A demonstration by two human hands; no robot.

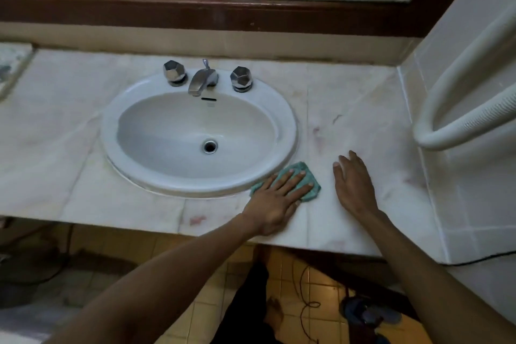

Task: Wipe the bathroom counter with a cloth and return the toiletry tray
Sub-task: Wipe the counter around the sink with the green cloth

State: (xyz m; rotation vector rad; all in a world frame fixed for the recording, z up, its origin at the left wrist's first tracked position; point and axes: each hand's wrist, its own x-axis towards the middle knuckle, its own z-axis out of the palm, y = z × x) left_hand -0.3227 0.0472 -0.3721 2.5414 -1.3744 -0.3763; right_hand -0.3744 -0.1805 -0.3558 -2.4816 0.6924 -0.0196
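Broadly, the pale marble desk (349, 131) runs under and beyond both hands, stretching far to the left of them and ending at a tiled wall to the right. Faint reddish smudges show on it just ahead of the hands and near its front edge below the left wrist.

Next in size, the sink (156, 176) sits ahead and to the left of the left hand, its rim almost touching the cloth. A tap (201, 79) and two faceted knobs stand at its far side, well beyond the fingers.

Both hands are apart from each other. The left hand (275, 198) lies flat with fingers spread, pressing down on the cloth rather than clamped round it. The right hand (354, 184) rests open and empty on the bare marble, palm down, just to the right of the cloth, seemingly bracing.

Smallest is the teal cloth (314, 186), crumpled under the left fingers, beside the sink rim at the front of the desk. It looks soft, light and limp, likely to bunch or slide on smooth stone, so a flat palm with spread fingers over its middle should keep it moving as one; to lift it, pinching a loose corner at its right edge would do.

No tray is in view, so returning it seems some way off.
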